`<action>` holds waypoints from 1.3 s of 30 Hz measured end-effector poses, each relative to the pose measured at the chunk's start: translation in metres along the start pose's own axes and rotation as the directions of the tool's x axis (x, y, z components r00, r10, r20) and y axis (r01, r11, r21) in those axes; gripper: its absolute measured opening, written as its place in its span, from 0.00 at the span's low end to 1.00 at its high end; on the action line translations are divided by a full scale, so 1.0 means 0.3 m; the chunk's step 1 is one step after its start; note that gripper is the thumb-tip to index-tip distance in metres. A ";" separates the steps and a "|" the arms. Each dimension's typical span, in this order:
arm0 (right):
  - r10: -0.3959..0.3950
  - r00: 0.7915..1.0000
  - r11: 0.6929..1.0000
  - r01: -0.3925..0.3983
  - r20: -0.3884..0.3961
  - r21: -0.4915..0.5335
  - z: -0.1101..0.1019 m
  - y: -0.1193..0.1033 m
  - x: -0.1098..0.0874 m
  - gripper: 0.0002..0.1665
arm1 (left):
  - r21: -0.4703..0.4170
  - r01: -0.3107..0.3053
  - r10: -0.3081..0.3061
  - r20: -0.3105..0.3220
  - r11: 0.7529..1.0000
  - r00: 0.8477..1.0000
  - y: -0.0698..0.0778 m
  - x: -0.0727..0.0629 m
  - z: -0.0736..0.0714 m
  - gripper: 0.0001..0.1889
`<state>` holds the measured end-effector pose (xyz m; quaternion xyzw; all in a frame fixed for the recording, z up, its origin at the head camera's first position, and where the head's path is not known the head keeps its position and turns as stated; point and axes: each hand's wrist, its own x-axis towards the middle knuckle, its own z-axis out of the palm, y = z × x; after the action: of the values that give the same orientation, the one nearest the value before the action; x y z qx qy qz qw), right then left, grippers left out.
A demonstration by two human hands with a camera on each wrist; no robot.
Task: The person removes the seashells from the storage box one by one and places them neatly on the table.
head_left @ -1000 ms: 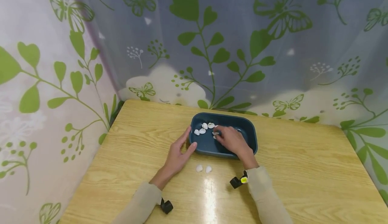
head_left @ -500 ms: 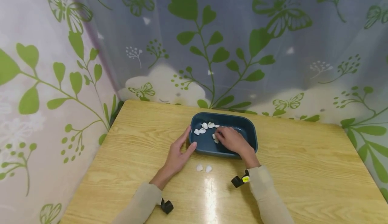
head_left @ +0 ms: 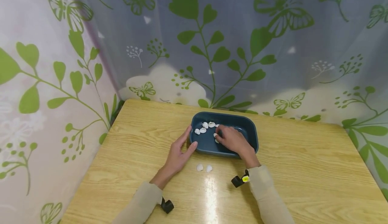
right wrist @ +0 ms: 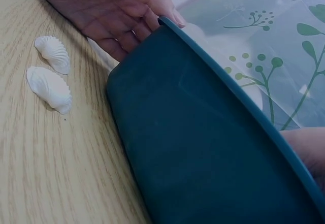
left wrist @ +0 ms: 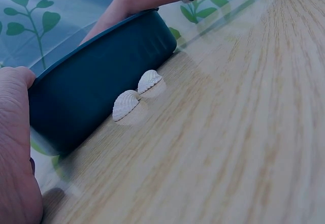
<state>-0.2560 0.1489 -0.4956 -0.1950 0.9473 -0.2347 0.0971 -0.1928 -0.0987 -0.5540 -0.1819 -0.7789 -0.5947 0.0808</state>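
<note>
A dark blue plastic tub (head_left: 209, 146) stands on the table. Inside its left half lie several white seashells (head_left: 202, 130). My left hand (head_left: 178, 155) rests against the tub's left near corner, fingers along the left wall and thumb at the near rim. My right hand (head_left: 233, 139) reaches inside the tub over the near wall, its thumb and fingertips bent together around a small seashell (head_left: 215, 135); the fingertips partly hide it. In both wrist views the tub's wall hides the right fingertips. Two ribbed seashells (left wrist: 126, 105) lie on the table before the tub.
The wooden table (head_left: 145, 133) extends around the tub on all sides. A curtain (head_left: 236, 49) with green leaves and butterflies hangs behind it, and a similar one along the left. Small black cameras (head_left: 167, 205) sit at both wrists.
My right fingers have shifted slightly among the shells in the tub, and the shells by the fingertips have moved a little. The left hand and the two shells on the table stay put.
</note>
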 end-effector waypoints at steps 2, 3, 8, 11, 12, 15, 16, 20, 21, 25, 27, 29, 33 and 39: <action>-0.025 1.000 1.000 0.025 0.007 0.006 0.001 0.003 0.002 0.13 | -0.003 0.000 0.000 0.001 1.000 1.000 -0.001 0.000 0.001 0.35; -0.041 0.999 0.999 0.041 0.011 0.011 0.002 0.004 0.002 0.13 | -0.004 -0.001 0.001 0.000 1.000 1.000 -0.002 0.000 0.001 0.35; -0.065 0.998 0.997 0.065 0.015 0.028 0.004 0.011 0.005 0.15 | -0.006 -0.003 0.003 0.001 1.000 1.000 -0.006 0.000 0.002 0.34; -0.038 0.999 0.999 0.037 0.018 0.033 0.002 0.008 0.003 0.15 | -0.011 0.002 -0.002 0.003 1.000 1.000 -0.007 0.001 0.002 0.35; -0.032 0.999 0.999 0.032 0.020 0.034 0.002 0.009 0.002 0.15 | -0.013 0.002 -0.002 0.003 1.000 1.000 -0.008 0.001 0.002 0.35; -0.033 0.999 0.999 0.032 0.028 0.040 0.003 0.008 0.001 0.14 | -0.018 0.003 -0.003 0.004 1.000 1.000 -0.010 0.001 0.002 0.35; -0.037 0.999 0.999 0.035 0.028 0.041 0.003 0.008 0.000 0.14 | -0.020 0.002 -0.002 0.005 1.000 1.000 -0.010 0.001 0.002 0.34; -0.018 1.000 1.000 0.017 0.011 0.023 0.003 0.007 0.000 0.15 | -0.022 0.003 -0.003 0.007 1.000 1.000 -0.010 0.000 0.002 0.34; -0.005 1.000 1.000 0.005 0.006 0.014 0.003 0.006 0.001 0.16 | -0.022 0.006 -0.006 0.007 1.000 1.000 -0.009 -0.001 0.001 0.34; 0.040 0.999 0.999 -0.040 0.003 -0.012 0.003 0.004 0.000 0.17 | -0.022 0.013 -0.013 0.010 1.000 1.000 -0.006 -0.001 0.001 0.35; 0.039 0.999 0.999 -0.039 0.009 -0.006 0.002 0.002 0.001 0.16 | -0.021 0.014 -0.014 0.009 1.000 1.000 -0.004 -0.001 0.001 0.35; 0.028 0.999 1.000 -0.028 0.015 0.005 -0.001 0.003 0.002 0.16 | -0.020 0.014 -0.014 0.006 1.000 1.000 -0.003 -0.002 0.001 0.34; 0.017 1.000 1.000 -0.017 0.026 0.017 -0.004 0.003 0.002 0.18 | -0.016 0.016 -0.016 0.004 1.000 1.000 -0.001 -0.002 0.001 0.34; 0.043 0.999 0.999 -0.043 0.023 0.003 -0.003 0.002 -0.001 0.16 | -0.012 0.015 -0.015 0.003 1.000 1.000 -0.001 -0.001 0.002 0.34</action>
<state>-0.2563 0.1498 -0.4950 -0.1770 0.9498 -0.2319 0.1134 -0.1926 -0.0983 -0.5546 -0.1775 -0.7769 -0.5995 0.0739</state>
